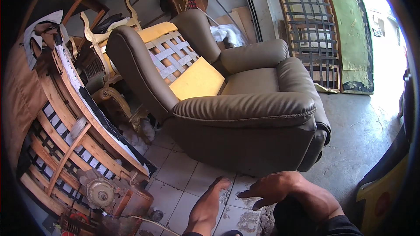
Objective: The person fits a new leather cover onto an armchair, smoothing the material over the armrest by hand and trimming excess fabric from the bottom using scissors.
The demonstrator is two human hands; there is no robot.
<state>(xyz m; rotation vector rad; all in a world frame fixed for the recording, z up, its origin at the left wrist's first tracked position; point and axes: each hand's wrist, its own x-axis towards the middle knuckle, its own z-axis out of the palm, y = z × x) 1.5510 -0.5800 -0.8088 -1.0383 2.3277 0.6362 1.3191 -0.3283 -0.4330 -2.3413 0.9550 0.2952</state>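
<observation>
A brown leather armchair (245,142) stands just beyond my hands, its side toward me. Its backrest is uncovered, with grey woven webbing (173,54) showing between the wings. A yellow foam pad (198,80) leans on the lower backrest above the seat. Over the tiles in front of the chair, my right hand (271,188) is open, fingers spread apart with nothing in them. Close to its left is my left hand (220,185), turned so that its fingers are mostly hidden; I see nothing held in it. Both hands appear apart from the chair.
A wooden frame with black webbing (70,148) leans at the left. Below it sits a rusty compressor (124,203) with a cable on the floor. Carved gold chair frames (107,65) stand behind. Another webbed frame (308,26) leans at back right. A yellow plastic item (380,196) is near right.
</observation>
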